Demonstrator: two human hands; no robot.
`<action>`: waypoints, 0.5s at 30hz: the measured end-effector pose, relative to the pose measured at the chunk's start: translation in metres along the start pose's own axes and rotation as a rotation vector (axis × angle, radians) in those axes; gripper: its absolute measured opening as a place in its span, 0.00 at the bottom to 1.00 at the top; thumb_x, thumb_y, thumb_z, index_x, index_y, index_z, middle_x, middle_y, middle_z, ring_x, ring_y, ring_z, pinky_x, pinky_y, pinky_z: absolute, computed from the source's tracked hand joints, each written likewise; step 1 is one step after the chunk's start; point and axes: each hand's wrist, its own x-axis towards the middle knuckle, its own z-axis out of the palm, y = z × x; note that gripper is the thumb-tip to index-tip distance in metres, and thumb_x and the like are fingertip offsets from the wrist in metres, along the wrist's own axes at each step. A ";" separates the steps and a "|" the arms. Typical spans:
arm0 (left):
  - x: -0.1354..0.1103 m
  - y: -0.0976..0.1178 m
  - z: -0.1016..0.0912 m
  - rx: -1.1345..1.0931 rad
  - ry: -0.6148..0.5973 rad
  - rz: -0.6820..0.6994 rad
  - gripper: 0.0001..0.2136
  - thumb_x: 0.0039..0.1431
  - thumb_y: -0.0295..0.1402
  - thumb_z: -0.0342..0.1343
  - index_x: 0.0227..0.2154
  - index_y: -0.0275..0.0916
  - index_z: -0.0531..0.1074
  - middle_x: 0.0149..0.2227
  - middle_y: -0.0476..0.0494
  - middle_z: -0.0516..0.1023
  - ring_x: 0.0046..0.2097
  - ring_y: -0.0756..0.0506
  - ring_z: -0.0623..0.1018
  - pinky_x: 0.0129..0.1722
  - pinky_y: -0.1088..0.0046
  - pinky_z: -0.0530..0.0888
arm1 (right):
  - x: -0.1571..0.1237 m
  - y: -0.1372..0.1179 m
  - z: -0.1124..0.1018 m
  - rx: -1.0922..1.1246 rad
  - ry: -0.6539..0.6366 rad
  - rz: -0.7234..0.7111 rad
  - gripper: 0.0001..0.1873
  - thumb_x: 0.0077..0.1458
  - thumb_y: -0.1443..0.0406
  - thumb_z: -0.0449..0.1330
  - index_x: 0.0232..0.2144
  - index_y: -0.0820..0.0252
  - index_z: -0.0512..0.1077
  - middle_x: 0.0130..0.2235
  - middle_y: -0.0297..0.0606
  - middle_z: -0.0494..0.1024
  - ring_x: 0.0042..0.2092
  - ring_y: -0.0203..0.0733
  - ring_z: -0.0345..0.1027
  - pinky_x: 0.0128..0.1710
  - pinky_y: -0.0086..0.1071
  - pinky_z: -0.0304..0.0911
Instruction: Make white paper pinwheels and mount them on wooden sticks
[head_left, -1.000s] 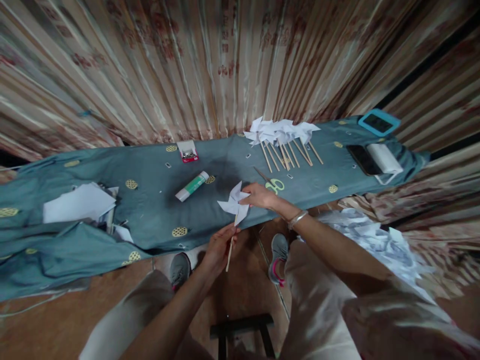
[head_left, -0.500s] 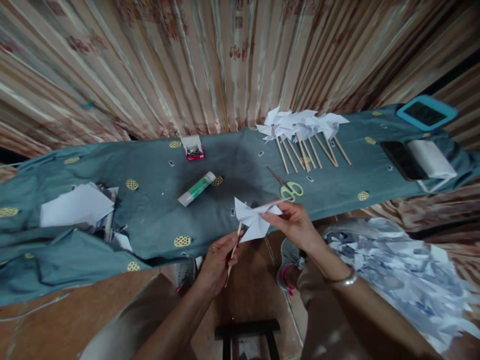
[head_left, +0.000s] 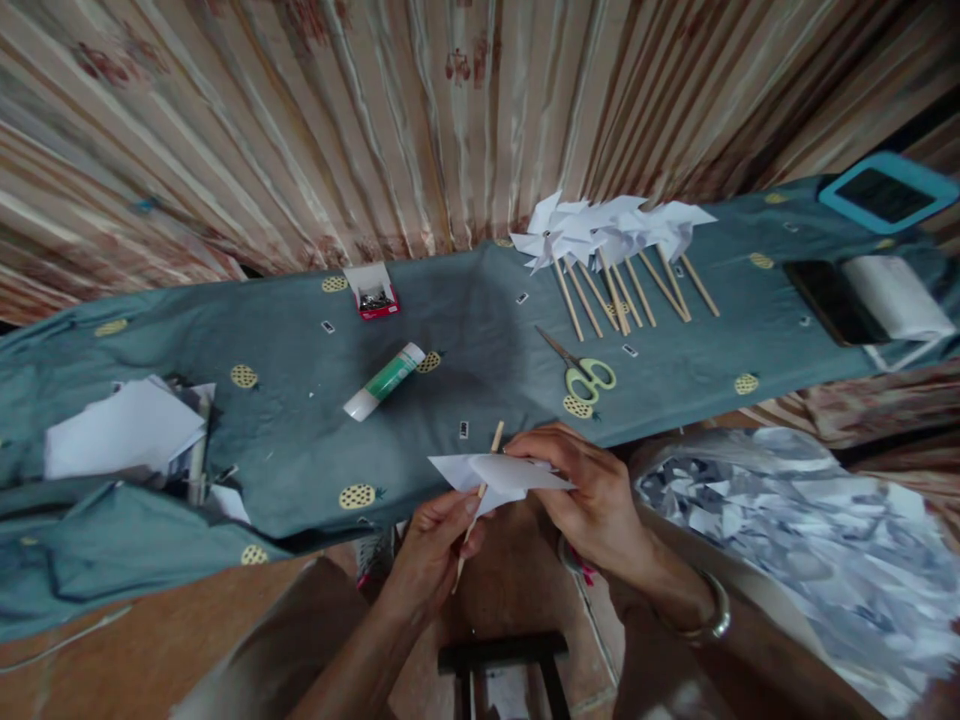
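Note:
My left hand point(head_left: 431, 550) is closed round a thin wooden stick point(head_left: 496, 437), held at a slant over the table's front edge. A white paper pinwheel point(head_left: 510, 472) sits at the upper part of the stick, whose top end sticks up behind the paper. My right hand point(head_left: 589, 490), with a silver bracelet at the wrist, has its fingers closed on the pinwheel's right side; part of the paper is hidden behind them. Green-handled scissors point(head_left: 589, 378) lie just beyond the right hand. Further left lies a white and green glue stick point(head_left: 385, 381).
Several pinwheels on sticks point(head_left: 611, 235) lie at the back of the cloth-covered table point(head_left: 300, 440). A red box of small metal pins point(head_left: 375, 295), a paper stack point(head_left: 124, 432), a phone point(head_left: 832, 303) and a blue-framed device point(head_left: 889, 193) rest there. A bag of paper pieces point(head_left: 795, 560) stands right.
The pinwheel has been tilted and turned, so it shows more edge-on, lower down. My right hand has moved down and curled closer round the paper. My left hand still holds the stick.

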 end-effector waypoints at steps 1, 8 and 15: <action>0.000 0.000 0.001 0.001 -0.001 0.004 0.20 0.36 0.48 0.73 0.21 0.34 0.79 0.18 0.51 0.68 0.19 0.58 0.57 0.20 0.76 0.52 | 0.001 -0.001 0.000 -0.008 0.003 -0.001 0.11 0.61 0.71 0.55 0.43 0.53 0.72 0.37 0.35 0.81 0.39 0.39 0.75 0.40 0.34 0.70; -0.003 0.002 0.004 -0.006 -0.019 -0.028 0.17 0.35 0.45 0.74 0.19 0.35 0.79 0.17 0.52 0.68 0.18 0.58 0.59 0.20 0.78 0.52 | 0.004 -0.004 -0.003 -0.042 0.029 0.009 0.09 0.62 0.70 0.55 0.41 0.53 0.72 0.36 0.35 0.81 0.38 0.39 0.75 0.40 0.34 0.70; -0.001 0.001 0.004 -0.014 -0.007 -0.031 0.17 0.34 0.45 0.74 0.19 0.35 0.80 0.17 0.51 0.69 0.18 0.58 0.59 0.20 0.78 0.52 | 0.004 -0.004 -0.003 -0.037 0.023 0.031 0.09 0.61 0.70 0.56 0.41 0.54 0.73 0.36 0.35 0.81 0.38 0.39 0.75 0.40 0.33 0.69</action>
